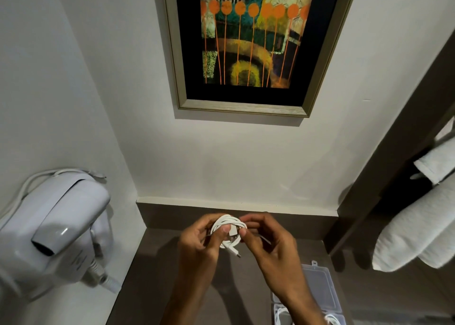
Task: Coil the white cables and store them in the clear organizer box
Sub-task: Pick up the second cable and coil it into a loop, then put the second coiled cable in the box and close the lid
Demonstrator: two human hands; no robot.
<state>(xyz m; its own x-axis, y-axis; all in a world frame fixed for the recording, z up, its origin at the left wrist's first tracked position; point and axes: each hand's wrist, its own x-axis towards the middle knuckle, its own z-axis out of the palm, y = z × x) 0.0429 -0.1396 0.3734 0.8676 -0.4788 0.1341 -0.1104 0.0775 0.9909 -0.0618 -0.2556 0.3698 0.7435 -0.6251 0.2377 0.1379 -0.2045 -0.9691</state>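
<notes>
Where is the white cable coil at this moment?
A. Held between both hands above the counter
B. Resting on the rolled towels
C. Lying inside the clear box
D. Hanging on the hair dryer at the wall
A: the white cable coil is pinched between the left hand and the right hand, raised over the counter, while the clear box sits lower right, apart from it.
</notes>
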